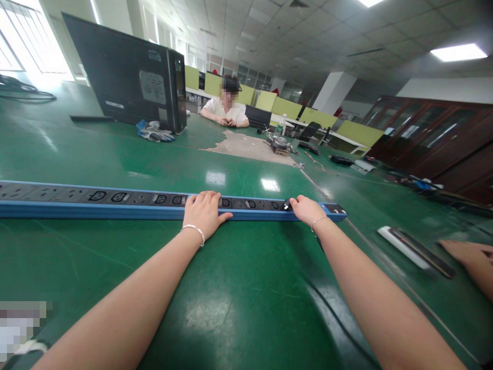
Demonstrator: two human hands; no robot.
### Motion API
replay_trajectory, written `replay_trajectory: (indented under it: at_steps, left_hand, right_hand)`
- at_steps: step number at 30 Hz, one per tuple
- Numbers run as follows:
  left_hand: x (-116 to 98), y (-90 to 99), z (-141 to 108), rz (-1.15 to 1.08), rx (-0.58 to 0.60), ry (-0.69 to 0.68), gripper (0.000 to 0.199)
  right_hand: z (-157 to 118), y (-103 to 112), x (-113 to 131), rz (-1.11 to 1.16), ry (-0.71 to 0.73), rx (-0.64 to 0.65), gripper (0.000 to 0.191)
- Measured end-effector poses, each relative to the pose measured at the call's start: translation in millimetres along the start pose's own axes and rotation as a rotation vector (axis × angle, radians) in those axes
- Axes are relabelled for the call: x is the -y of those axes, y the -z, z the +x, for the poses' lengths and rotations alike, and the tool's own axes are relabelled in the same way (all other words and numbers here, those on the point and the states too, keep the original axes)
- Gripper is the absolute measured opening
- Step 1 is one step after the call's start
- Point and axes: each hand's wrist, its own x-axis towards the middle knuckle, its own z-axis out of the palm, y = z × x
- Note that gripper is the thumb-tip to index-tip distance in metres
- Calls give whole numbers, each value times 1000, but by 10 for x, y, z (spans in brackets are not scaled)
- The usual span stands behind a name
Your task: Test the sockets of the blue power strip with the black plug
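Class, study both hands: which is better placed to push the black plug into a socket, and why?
The right hand, most likely: it already holds the black plug at the power strip. The left hand rests farther along, seemingly better placed for steadying.

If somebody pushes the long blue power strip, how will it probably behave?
The power strip is probably stiff, since its long body runs without sagging or kinks. It seems unlikely to roll, being flat-sided, but may slide on the glossy green table.
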Motion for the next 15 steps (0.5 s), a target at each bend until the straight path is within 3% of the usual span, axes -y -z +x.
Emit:
replay_trajectory:
  at_steps: [7,12,15]
  left_hand:
    - [1,1,7,9,9,1,57]
    - [0,10,5,17,20,3,58]
    - [-9,23,3,13,31,10,58]
  right_hand:
    - [-160,-24,126,-24,-19,-20,42]
    - [-255,-88,133,-32,-43,-100,46]
    - [-261,-78,139,-35,-33,-65,44]
